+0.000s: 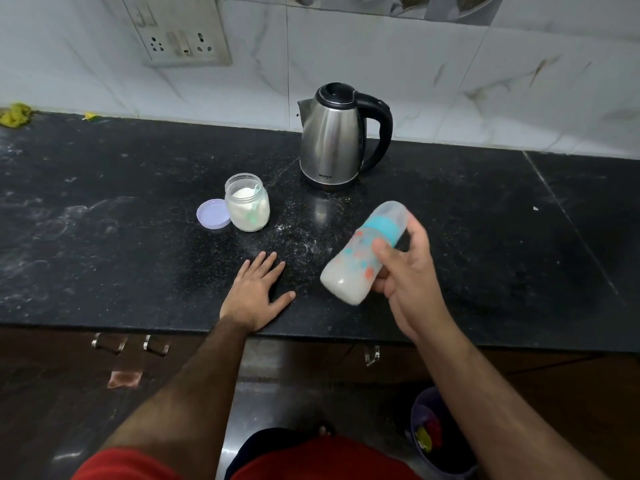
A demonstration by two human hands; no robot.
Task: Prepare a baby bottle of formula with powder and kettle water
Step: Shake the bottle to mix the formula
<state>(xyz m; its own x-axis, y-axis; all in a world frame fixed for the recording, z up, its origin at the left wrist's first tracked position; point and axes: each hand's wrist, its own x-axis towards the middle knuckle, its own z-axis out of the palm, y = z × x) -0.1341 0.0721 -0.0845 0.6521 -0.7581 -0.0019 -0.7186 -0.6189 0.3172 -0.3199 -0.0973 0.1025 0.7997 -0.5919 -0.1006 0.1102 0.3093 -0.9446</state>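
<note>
My right hand (403,275) grips a capped baby bottle (356,263) above the black counter (138,237). The bottle is tilted, its clear cap and blue collar pointing up and away, and milky white liquid fills its lower end. My left hand (258,294) lies flat on the counter near the front edge, fingers spread, holding nothing. An open clear jar of white powder (247,206) with a pale scoop inside stands to the left, its purple lid (213,213) lying beside it. The steel kettle (334,136) with a black handle stands behind, lid closed.
Spilled powder dusts the counter between the jar and the bottle. A wall socket panel (180,32) is on the tiled wall at the back left. A yellow cloth (15,114) lies at the far left. Below are cabinet handles (110,342) and a bin (440,434) on the floor.
</note>
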